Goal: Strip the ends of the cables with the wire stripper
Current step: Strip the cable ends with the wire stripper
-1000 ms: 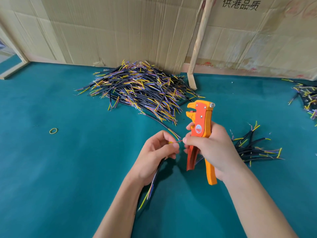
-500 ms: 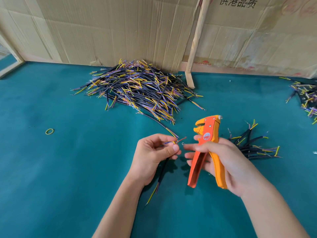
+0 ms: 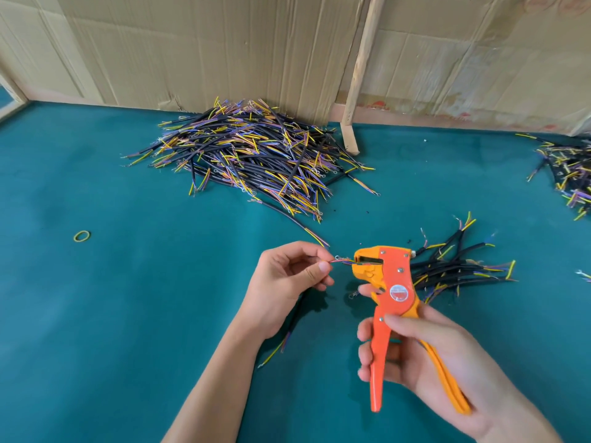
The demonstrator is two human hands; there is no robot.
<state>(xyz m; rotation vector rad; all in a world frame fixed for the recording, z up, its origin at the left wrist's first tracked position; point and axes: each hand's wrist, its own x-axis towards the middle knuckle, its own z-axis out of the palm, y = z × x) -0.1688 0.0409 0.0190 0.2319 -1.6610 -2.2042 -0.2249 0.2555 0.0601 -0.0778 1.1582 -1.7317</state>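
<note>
Left hand (image 3: 287, 279) pinching thin wire ends of a cable (image 3: 340, 259) between thumb and forefinger — tips fed into the mouth of an orange wire stripper (image 3: 388, 292). Right hand (image 3: 425, 356) wrapped around the splayed handles. Cable's black body mostly hidden under the left palm — far end poking out below the wrist.

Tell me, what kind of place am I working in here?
Probably a small cable-assembly workbench: a big pile of cut cables on a teal mat, cardboard sheets as backing, and a wire stripper in hand.
</note>
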